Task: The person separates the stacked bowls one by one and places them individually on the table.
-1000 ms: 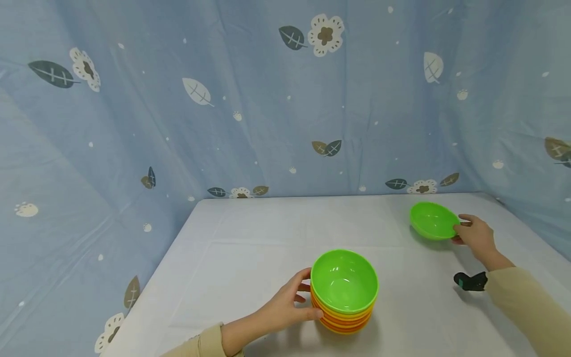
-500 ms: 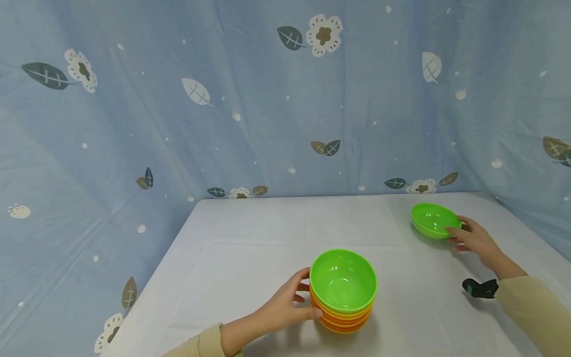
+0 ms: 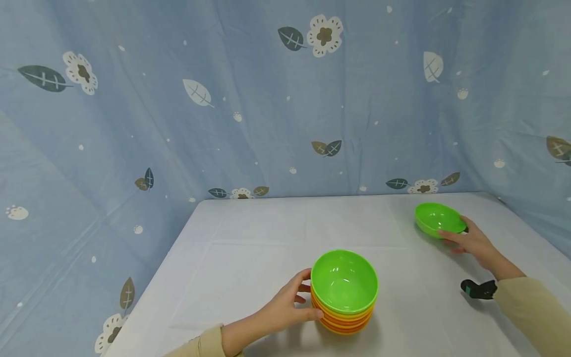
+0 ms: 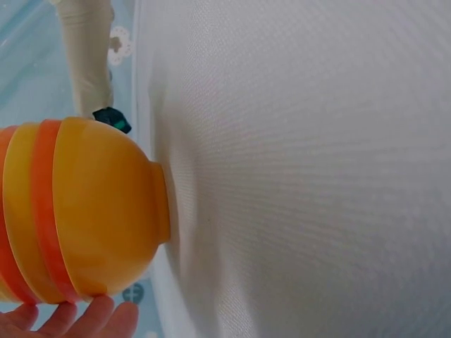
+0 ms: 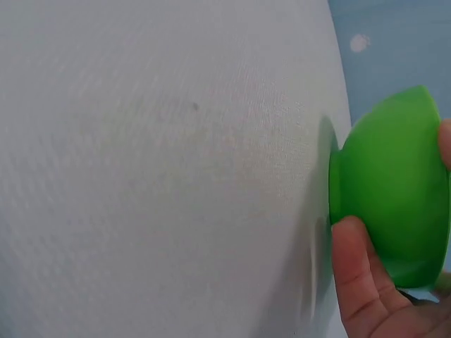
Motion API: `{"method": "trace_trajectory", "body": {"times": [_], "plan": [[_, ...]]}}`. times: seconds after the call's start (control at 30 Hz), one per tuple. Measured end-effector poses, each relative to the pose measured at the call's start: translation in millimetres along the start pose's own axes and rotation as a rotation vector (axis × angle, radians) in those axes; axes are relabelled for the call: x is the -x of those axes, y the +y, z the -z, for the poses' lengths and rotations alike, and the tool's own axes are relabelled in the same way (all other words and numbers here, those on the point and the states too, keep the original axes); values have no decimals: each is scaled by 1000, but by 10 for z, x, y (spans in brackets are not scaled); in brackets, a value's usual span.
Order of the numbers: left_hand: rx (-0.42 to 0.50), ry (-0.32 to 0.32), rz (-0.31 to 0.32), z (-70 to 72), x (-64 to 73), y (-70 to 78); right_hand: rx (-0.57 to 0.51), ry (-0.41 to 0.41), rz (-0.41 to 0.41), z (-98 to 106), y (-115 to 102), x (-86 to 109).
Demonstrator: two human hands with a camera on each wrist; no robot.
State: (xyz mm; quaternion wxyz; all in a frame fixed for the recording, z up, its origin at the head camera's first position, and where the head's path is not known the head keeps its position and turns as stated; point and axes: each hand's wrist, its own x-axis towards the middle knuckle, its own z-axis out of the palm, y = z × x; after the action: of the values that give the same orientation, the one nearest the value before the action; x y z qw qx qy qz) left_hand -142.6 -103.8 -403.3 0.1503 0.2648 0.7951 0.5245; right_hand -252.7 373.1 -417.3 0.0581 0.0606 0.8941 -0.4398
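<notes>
A stack of bowls stands in the lower middle of the head view, with a green bowl (image 3: 344,281) on top and several yellow and orange bowls (image 4: 106,204) below. My left hand (image 3: 287,303) holds the stack from its left side, thumb in front and fingers behind; fingertips touch its wall in the left wrist view. At the far right, a second green bowl (image 3: 434,219) sits upright on the table. My right hand (image 3: 475,245) grips its right side, thumb on the near wall; in the right wrist view one digit (image 5: 354,264) lies against the bowl near its foot.
A white cloth covers the table (image 3: 250,238). Behind and to the left hangs a blue curtain (image 3: 267,99) with leaves and flowers. A black device (image 3: 478,289) shows by the right sleeve, above the cloth.
My right hand has shifted its hold, the thumb moving further left along the near wall of the bowl. That bowl has moved slightly right. My left hand and the stack have stayed still.
</notes>
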Motion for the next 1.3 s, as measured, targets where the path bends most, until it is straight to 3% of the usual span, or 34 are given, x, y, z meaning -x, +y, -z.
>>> {"method": "trace_trajectory", "body": {"times": [0.27, 0.57, 0.87, 1.0, 1.3], "plan": [[3, -4, 3, -3, -4, 1, -27, 21, -4, 17, -44, 71], [4, -5, -5, 7, -6, 0, -15, 31, 64, 85, -114, 159], [7, -9, 1, 21, 0, 7, -50, 161, 74, 66, -348, 212], [10, -6, 3, 22, 1, 9, -53, 112, 158, 38, -516, 280], [-1, -7, 16, 22, -9, 0, -31, 37, 198, -64, -814, 419]]}}
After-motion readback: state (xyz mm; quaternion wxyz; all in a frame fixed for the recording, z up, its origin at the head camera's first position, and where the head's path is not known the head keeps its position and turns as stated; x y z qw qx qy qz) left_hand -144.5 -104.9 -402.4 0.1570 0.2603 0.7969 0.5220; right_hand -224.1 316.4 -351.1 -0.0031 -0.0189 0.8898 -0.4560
